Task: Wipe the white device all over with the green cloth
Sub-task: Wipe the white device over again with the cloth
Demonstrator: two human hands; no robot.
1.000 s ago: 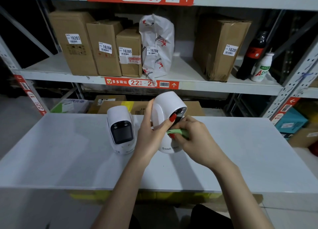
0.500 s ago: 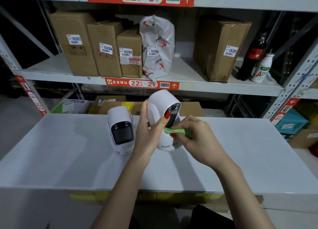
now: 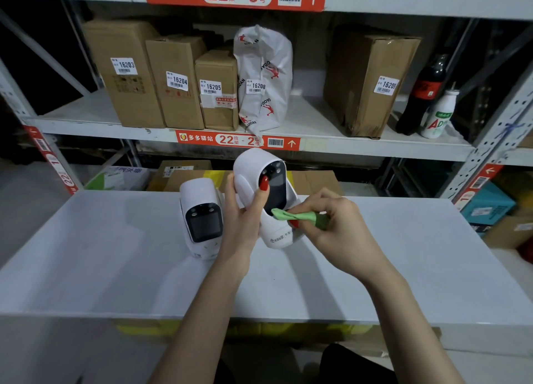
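My left hand (image 3: pixel 242 225) grips a white device (image 3: pixel 253 178) with a dark front panel, holding it tilted above the white table (image 3: pixel 115 268); the thumb lies across the panel. My right hand (image 3: pixel 337 230) pinches a small folded green cloth (image 3: pixel 291 215), whose tip touches the lower edge of the dark panel. The device's base, with small grey print, shows between the two hands.
A second white device (image 3: pixel 202 213) with a dark screen stands on the table just left of my left hand. Behind the table is a metal shelf rack (image 3: pixel 317 144) with cardboard boxes, a white bag and two bottles (image 3: pixel 429 101). More boxes sit below.
The held device has been turned so its dark panel faces me more, and lifted slightly. The green cloth has shifted onto the panel's lower edge.
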